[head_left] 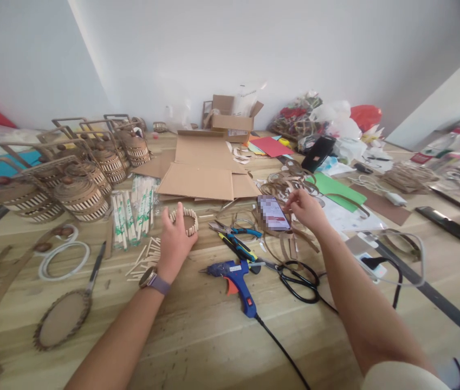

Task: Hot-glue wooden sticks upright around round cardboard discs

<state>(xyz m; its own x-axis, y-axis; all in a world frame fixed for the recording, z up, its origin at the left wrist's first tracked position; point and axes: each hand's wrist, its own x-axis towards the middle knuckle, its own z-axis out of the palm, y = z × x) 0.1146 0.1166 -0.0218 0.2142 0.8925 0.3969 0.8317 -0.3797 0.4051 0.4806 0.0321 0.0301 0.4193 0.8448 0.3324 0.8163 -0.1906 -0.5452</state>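
Observation:
My left hand rests on the wooden table, its fingers wrapped round a small ring of short wooden sticks. A watch sits on that wrist. My right hand hovers over a phone that lies on brown cardboard strips, with the fingers bent and the fingertips touching the phone's right edge. A blue glue gun lies between my forearms, its black cord running toward me. Pliers and black scissors lie just beyond it.
Several finished stick baskets with handles stand at the left. Wrapped chopsticks and cut sticks lie beside them. Flattened cardboard, an open box, coloured paper and bags fill the back. A round cardboard disc and tape rings lie at the near left.

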